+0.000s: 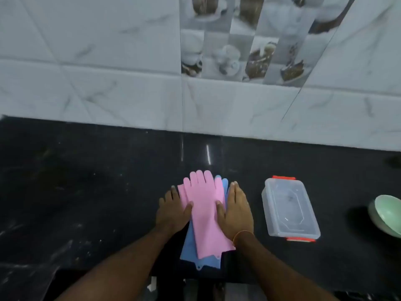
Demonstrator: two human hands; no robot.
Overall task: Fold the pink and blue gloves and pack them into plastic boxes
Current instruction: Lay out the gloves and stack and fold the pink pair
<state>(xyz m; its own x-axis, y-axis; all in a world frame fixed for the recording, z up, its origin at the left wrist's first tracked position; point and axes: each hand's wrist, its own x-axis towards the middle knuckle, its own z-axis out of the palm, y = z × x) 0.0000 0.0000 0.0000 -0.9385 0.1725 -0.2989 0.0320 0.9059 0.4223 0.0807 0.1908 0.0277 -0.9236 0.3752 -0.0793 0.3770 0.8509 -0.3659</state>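
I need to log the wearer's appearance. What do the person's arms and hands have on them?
Both forearms are bare, with no sleeves in view. The right hand has a thin orange band at its wrist. The left hand shows no glove, ring or band.

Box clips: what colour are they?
Orange-red, one clip at each short end of the clear box, seen in the head view.
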